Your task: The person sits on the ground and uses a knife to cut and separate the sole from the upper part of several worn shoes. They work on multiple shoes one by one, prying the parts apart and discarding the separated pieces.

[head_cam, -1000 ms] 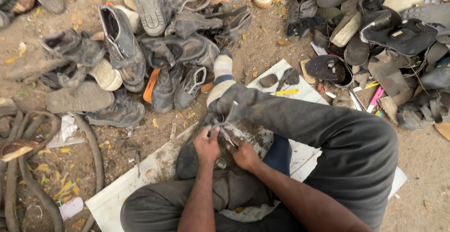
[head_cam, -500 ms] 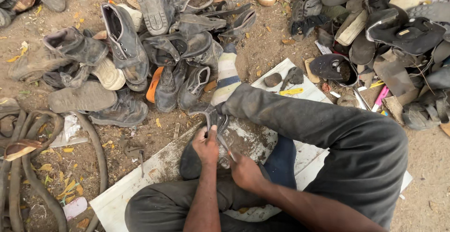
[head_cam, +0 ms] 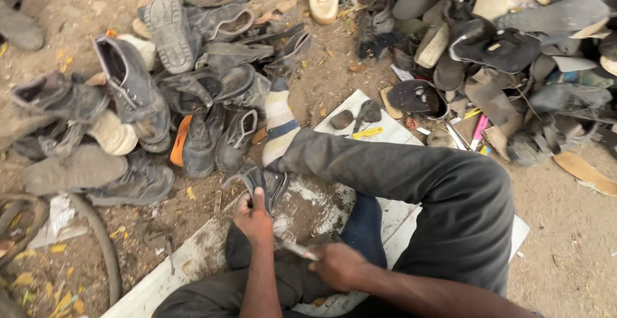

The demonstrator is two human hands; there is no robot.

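Note:
I sit on a white board (head_cam: 193,260) on the dirt, my right leg in dark grey trousers (head_cam: 437,183) bent across it. My left hand (head_cam: 254,218) presses down on a worn dark shoe (head_cam: 267,183) that rests on my lap, fingers over its upper. My right hand (head_cam: 337,265) is closed around a thin metal tool (head_cam: 297,249), whose tip points left toward the shoe. The tool is just apart from the shoe.
A heap of worn boots and shoes (head_cam: 160,99) lies on the dirt to the left. A pile of soles and sandals (head_cam: 501,54) fills the upper right. Small tools and a yellow item (head_cam: 366,133) lie on the board's far end. A hose (head_cam: 106,260) curves at left.
My right hand has drawn back toward my body with the tool, away from the shoe. My left hand stays on the shoe. The view has shifted slightly.

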